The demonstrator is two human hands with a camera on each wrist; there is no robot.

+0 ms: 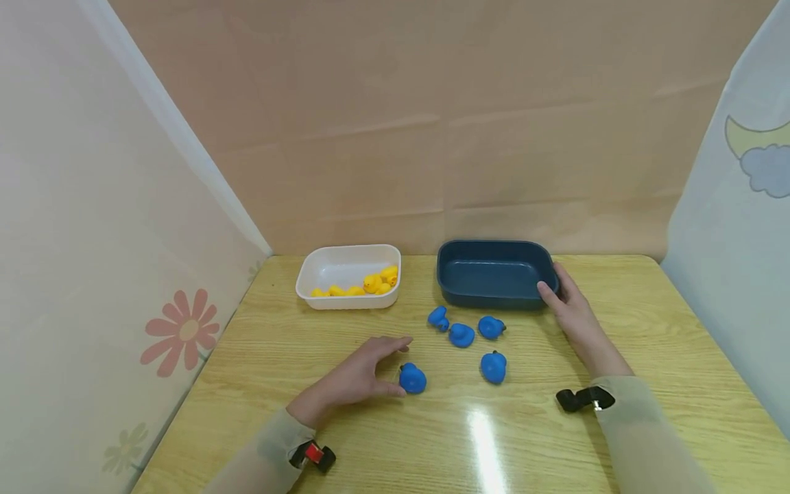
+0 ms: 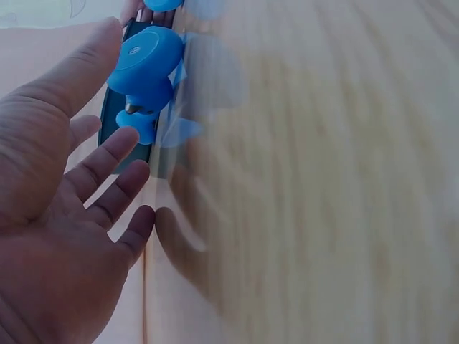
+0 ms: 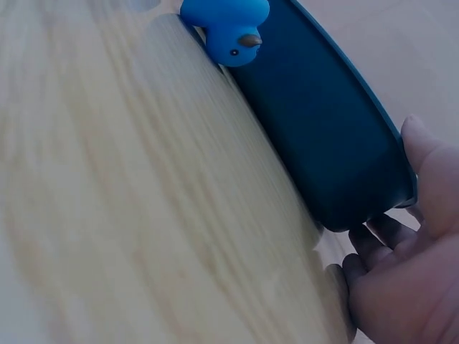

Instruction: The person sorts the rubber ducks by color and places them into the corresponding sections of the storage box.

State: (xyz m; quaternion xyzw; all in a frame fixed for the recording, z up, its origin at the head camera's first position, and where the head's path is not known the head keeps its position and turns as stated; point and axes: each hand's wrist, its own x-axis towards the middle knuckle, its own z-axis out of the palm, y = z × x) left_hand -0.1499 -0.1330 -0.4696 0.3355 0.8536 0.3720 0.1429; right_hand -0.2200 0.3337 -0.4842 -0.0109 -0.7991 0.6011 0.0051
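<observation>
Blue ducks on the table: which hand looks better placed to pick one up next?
Probably the left hand: it is open right beside the nearest blue duck, holding nothing, while the right hand grips the end of the navy container.

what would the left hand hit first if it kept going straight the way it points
Most likely the blue duck right at the opening between the left hand's thumb and fingers; whether the thumb already touches it is unclear.
</observation>
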